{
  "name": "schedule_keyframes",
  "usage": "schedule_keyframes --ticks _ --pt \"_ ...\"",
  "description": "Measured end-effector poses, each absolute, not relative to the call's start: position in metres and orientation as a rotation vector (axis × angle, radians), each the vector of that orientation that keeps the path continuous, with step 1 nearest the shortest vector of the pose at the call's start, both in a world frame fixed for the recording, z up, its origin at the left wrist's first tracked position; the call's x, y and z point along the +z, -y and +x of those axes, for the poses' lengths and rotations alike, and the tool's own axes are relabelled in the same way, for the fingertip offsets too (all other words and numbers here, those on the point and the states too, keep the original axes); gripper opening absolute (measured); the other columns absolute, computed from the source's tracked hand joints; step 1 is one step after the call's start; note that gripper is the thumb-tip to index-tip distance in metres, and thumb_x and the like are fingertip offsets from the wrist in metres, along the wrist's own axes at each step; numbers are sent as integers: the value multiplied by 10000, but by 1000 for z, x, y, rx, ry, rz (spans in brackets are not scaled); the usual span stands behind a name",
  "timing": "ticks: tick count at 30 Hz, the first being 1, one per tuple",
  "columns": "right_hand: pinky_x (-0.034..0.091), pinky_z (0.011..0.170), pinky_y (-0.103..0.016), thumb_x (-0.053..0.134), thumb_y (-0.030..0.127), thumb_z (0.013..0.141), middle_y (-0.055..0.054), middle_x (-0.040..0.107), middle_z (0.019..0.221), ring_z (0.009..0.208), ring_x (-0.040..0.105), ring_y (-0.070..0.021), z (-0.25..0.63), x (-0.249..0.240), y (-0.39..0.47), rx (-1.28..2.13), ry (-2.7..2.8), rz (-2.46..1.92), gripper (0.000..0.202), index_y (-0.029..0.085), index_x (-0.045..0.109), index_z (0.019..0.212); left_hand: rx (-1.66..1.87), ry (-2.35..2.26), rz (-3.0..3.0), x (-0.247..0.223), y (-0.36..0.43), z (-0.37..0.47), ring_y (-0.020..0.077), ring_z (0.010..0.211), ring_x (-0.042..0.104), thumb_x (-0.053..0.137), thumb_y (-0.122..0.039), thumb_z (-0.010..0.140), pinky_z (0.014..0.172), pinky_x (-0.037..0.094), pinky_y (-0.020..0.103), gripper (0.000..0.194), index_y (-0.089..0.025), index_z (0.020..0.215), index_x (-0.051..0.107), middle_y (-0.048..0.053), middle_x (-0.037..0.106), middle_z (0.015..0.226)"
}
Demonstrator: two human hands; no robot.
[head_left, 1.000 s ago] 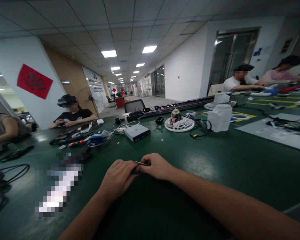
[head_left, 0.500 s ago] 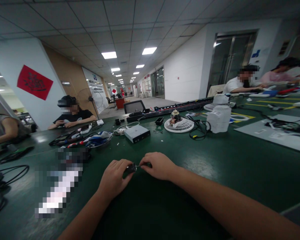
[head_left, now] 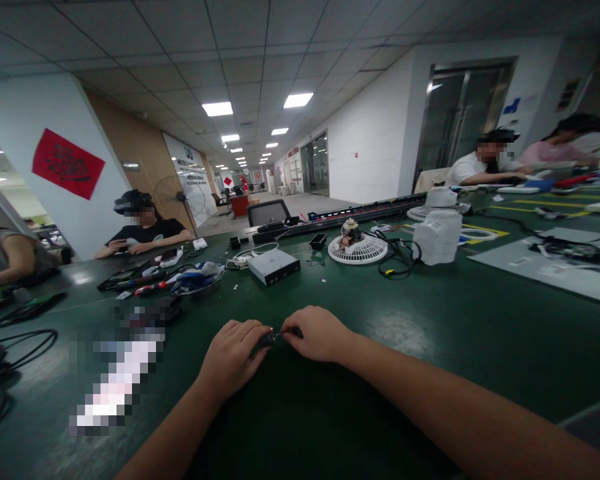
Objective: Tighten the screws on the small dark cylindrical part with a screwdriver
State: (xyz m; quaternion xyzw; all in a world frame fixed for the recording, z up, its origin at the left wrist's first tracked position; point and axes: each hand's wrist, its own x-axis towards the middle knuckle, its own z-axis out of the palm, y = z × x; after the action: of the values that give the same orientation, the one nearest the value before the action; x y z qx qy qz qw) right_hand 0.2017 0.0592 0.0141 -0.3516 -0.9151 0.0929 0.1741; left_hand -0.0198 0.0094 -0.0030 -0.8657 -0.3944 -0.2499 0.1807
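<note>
Near the centre of the dark green table [head_left: 340, 313], the left hand [head_left: 231, 355] is pinching a small dark part [head_left: 265, 340] between thumb and curled fingers, its glinting end facing three o'clock. The right hand [head_left: 316, 333] is pinching a slim dark tool [head_left: 294, 331] between thumb and fingertips. Its thin end is pointing toward nine o'clock, right at the part; whether it is entering or merely meeting it, I cannot tell. The hands are staying just apart.

From the hands, a silver optical drive [head_left: 274, 267] is lying at twelve o'clock, with a small black tray [head_left: 319, 241] behind it toward one. A white round fan grille [head_left: 359, 250] is lying at one o'clock, its motor [head_left: 351, 231] sitting on top, and a white plastic housing [head_left: 437, 237] is standing at two. Blue cloth [head_left: 199, 277] is lying at ten, and black cables [head_left: 15, 347] are coiling at nine.
</note>
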Motion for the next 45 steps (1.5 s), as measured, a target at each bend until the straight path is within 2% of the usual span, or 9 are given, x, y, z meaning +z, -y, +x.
schedule_keyframes --ticks 5,10,17,25,28,30,35,40,45 --pt "439 718 -276 532 298 879 -27 752 948 863 668 -197 202 15 -59 254 2693 -911 264 263 747 1030 -676 1114 -2481 -2 -9 -18 200 844 647 619 -192 851 744 486 350 196 -197 1047 617 58 705 1016" --pt "440 685 -284 507 321 886 -44 751 909 812 667 -204 203 19 -56 151 2663 -1036 279 255 755 995 -685 1113 -2483 -3 -9 -18 199 848 648 607 -205 866 749 487 357 215 -191 1081 612 63 708 1023" --pt "440 656 -290 528 322 878 -44 753 879 792 677 -212 200 21 -52 183 2605 -1030 246 246 745 965 -671 1116 -2486 -1 -8 -17 203 855 654 594 -217 876 753 485 355 194 -190 1067 614 67 712 1018" --pt "433 624 -292 573 503 846 -54 719 782 735 665 -224 197 22 -48 115 2581 -1163 312 229 720 861 -631 1401 -2368 -2 -8 -16 227 810 626 647 -220 825 710 452 353 226 -207 1048 615 50 697 951" --pt "409 607 -284 537 458 887 -47 698 737 684 640 -200 196 21 -46 82 2557 -1186 305 216 704 805 -631 1501 -2311 -1 -8 -17 232 788 619 634 -230 833 703 451 357 215 -206 1046 618 50 692 956" --pt "403 618 -277 525 435 909 -37 694 744 688 631 -184 195 22 -44 111 2617 -1038 302 213 708 819 -637 1579 -2287 0 -9 -18 230 776 618 630 -209 825 703 454 358 206 -212 1031 621 42 691 957" --pt "427 654 -261 622 466 873 -31 704 962 808 643 -178 192 22 -37 324 2835 -615 308 231 707 1054 -697 1646 -2245 0 -10 -19 234 781 629 627 -242 828 712 466 362 209 -209 1034 629 47 693 958" --pt "450 705 -262 657 338 861 -30 687 992 853 641 -173 192 19 -40 316 2785 -618 200 222 721 1011 -735 1559 -2246 -3 -11 -20 236 790 635 623 -235 819 717 480 369 281 -190 1096 626 63 692 961" --pt "453 764 -266 661 270 865 -32 706 976 866 642 -164 196 18 -50 309 2473 -799 210 225 723 1061 -768 1328 -2338 -3 -12 -22 238 858 644 651 -218 809 768 495 379 302 -182 1108 622 74 698 966"
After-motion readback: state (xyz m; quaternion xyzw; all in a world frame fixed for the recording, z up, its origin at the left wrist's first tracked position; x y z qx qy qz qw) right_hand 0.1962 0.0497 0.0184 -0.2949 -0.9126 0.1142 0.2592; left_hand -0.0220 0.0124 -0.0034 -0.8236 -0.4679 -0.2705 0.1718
